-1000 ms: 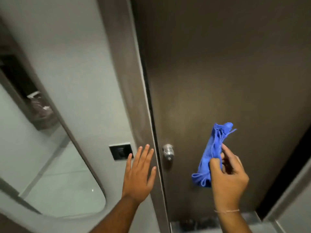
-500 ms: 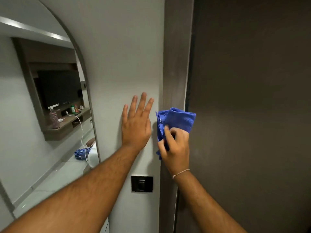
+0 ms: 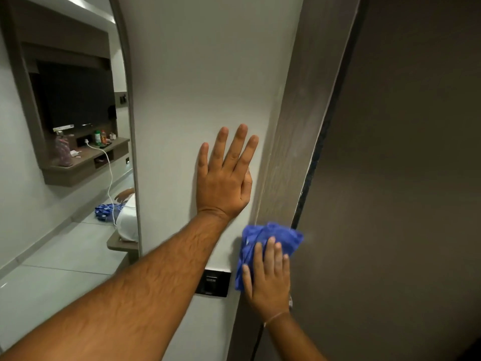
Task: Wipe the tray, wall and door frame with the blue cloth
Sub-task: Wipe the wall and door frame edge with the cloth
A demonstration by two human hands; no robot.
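Since half a second ago the right hand (image 3: 269,278) has slid down the door frame (image 3: 294,142) with the blue cloth (image 3: 263,238), now level with the black wall switch (image 3: 214,282) — its grip flat, fingers spread, pressing the bunched cloth against the frame beside the dark door (image 3: 403,178). The left hand (image 3: 223,183) lies open, palm flat on the pale wall (image 3: 197,74), holding nothing — just above the cloth. A mirror (image 3: 65,152) hangs to the left.
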